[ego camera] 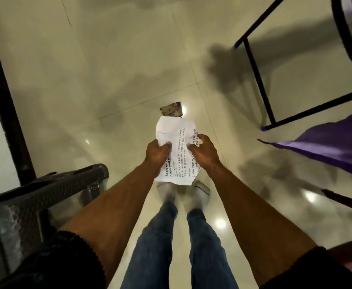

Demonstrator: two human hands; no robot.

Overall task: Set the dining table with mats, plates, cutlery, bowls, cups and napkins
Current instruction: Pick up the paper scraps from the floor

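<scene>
- Both my arms reach forward and down, toward 12 o'clock.
- Left hand (157,152) grips crumpled printed sheet (176,142), thumb curled on top.
- Right hand (204,151) pinches its 3 o'clock edge.

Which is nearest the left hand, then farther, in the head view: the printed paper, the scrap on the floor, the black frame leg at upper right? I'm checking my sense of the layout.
1. Printed paper: gripped by the left hand.
2. Floor scrap: ahead, just past the paper.
3. Black frame leg: far upper right.
</scene>
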